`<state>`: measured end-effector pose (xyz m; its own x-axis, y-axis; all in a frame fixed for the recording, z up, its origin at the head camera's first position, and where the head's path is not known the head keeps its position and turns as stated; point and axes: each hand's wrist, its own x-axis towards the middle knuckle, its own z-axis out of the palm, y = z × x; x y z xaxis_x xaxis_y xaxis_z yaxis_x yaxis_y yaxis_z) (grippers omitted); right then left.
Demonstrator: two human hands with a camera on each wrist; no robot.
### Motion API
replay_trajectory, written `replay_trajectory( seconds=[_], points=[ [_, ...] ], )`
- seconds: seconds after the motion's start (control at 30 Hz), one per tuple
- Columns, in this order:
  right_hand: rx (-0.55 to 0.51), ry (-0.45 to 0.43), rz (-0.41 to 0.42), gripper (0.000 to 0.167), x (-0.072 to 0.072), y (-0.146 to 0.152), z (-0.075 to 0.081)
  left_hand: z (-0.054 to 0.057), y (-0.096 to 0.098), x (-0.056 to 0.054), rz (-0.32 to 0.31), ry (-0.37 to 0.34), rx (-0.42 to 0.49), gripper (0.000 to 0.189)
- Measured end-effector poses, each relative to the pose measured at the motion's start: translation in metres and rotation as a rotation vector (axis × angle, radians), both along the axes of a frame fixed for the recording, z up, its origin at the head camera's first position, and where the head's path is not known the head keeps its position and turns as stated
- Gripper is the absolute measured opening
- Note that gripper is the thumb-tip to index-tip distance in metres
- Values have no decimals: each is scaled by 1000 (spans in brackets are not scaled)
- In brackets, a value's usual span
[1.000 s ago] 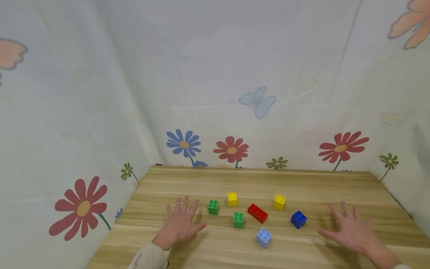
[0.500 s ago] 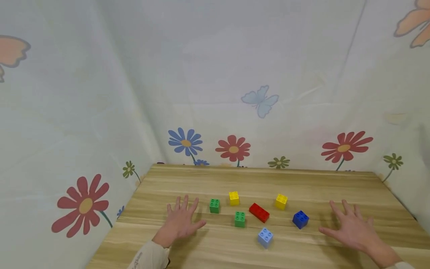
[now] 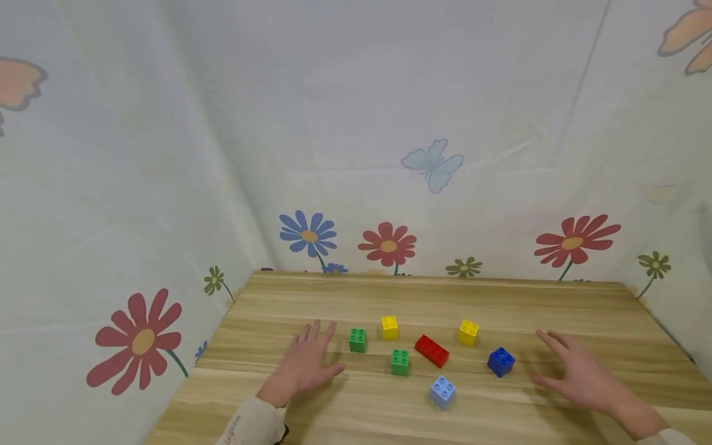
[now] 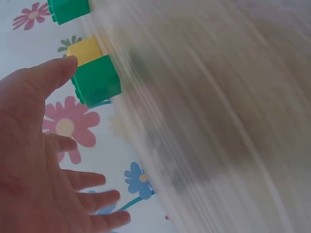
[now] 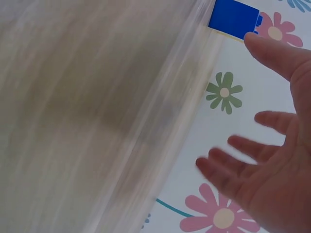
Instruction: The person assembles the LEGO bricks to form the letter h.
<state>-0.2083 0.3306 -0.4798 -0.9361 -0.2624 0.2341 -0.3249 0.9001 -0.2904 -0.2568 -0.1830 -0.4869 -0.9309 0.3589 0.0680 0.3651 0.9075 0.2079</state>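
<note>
My left hand (image 3: pixel 303 366) hovers palm down over the table's left part, fingers spread and holding nothing. Nearest to it is a green brick (image 3: pixel 358 340); a second green brick (image 3: pixel 400 363) lies further right. My right hand (image 3: pixel 581 377) is over the right part, its fingers relaxed, thumb apart, nothing held. Closest to that hand sits a dark blue brick (image 3: pixel 501 362). Between the hands lie a long red brick (image 3: pixel 431 351), a light blue brick (image 3: pixel 442 392) and two yellow bricks, one at left (image 3: pixel 390 327) and one at right (image 3: pixel 468 332). In the right wrist view the dark blue brick (image 5: pixel 234 18) appears beyond the thumb.
The wooden table (image 3: pixel 445 296) ends at the back against a pale curtain (image 3: pixel 334 123) printed with flowers and butterflies. The same curtain closes in the left and right sides.
Both hands have turned slightly, and their fingers are closer together than before. The left hand has shifted a little to the right. The bricks lie in the same arrangement.
</note>
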Motion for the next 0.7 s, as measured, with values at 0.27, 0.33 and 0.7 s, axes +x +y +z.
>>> replay_trajectory(
  seconds=[0.27, 0.33, 0.7],
  points=[
    [-38, -19, 68, 78, -5, -8, 1, 2, 19, -5, -174, 75, 64, 74],
    [-45, -21, 77, 76, -6, -11, 2, 3, 26, -6, -198, 92, 46, 70],
    [-101, -97, 164, 61, -14, -22, 5, 11, 49, -11, -198, 100, 14, 56]
  ],
)
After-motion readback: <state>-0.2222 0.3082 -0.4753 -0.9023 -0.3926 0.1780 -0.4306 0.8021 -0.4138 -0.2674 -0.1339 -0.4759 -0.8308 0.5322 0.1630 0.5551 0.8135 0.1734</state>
